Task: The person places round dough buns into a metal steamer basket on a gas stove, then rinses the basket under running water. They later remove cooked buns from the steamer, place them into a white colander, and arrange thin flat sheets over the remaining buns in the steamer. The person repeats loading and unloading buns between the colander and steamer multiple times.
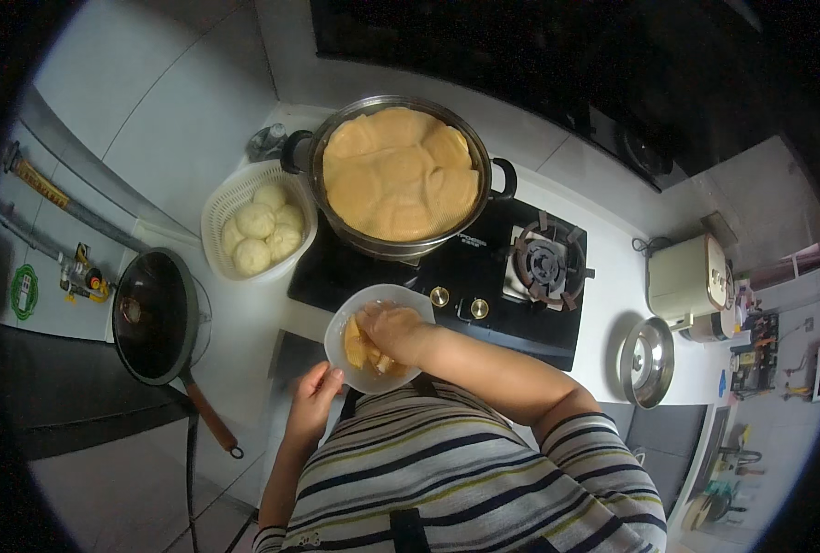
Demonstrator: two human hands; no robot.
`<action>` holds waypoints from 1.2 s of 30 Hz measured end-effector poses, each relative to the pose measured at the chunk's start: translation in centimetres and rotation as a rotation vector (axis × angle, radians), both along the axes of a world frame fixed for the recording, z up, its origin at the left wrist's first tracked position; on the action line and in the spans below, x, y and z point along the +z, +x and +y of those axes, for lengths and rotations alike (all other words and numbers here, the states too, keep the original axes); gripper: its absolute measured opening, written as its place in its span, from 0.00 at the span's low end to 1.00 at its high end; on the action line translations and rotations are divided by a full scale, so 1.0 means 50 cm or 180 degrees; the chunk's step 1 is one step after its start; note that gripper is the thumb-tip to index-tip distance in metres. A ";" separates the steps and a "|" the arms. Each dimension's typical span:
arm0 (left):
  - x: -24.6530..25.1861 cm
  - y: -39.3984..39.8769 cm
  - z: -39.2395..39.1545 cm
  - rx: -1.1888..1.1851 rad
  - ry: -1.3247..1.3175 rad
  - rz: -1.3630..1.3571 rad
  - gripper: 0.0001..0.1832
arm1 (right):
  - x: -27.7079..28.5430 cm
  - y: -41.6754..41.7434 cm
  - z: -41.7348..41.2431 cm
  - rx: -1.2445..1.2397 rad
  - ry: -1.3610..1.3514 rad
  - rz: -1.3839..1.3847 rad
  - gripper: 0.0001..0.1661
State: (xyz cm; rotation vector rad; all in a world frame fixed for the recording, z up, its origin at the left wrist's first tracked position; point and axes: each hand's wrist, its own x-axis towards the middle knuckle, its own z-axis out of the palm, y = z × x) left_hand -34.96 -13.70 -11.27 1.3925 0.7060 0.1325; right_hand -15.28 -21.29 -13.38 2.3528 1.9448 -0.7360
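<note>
A white bowl is tilted in front of my body, its rim held between the thumb and fingers of my left hand. Inside it lie wet, yellowish sheet-like pieces in what looks like liquid. My right hand reaches down into the bowl and touches these pieces; whether its fingers grip any is hidden. Beyond the bowl, a large steel steamer pot with black handles stands on the black gas hob. Overlapping tan, finely ribbed sheets cover its top, with rounded bulges under them.
Several pale buns sit in a white plastic basket left of the pot. A wok with a wooden handle stands farther left. To the right are a bare burner, a steel basin and a cream appliance.
</note>
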 end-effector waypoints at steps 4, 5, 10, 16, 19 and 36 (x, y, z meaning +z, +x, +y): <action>-0.029 0.009 -0.002 -0.0021 -0.0106 -0.0085 0.15 | 0.053 0.013 -0.022 0.0172 -0.0306 -0.0116 0.24; -0.031 0.014 -0.002 0.0003 -0.0086 -0.0112 0.15 | 0.074 0.020 -0.026 0.0202 -0.0310 -0.0079 0.24; -0.019 0.045 0.000 0.0163 -0.0232 -0.0163 0.15 | 0.159 0.110 -0.015 0.0442 -0.0362 0.0872 0.23; 0.001 0.065 0.012 0.0347 -0.0215 -0.0092 0.14 | 0.225 0.267 0.029 0.0034 0.0620 0.2434 0.20; 0.009 0.065 0.013 0.0431 -0.0131 0.0129 0.15 | 0.220 0.312 0.100 -0.0253 0.0628 0.1102 0.24; 0.019 0.062 0.022 0.0638 -0.0158 0.0241 0.14 | 0.103 0.338 0.152 0.1298 0.0563 0.0138 0.31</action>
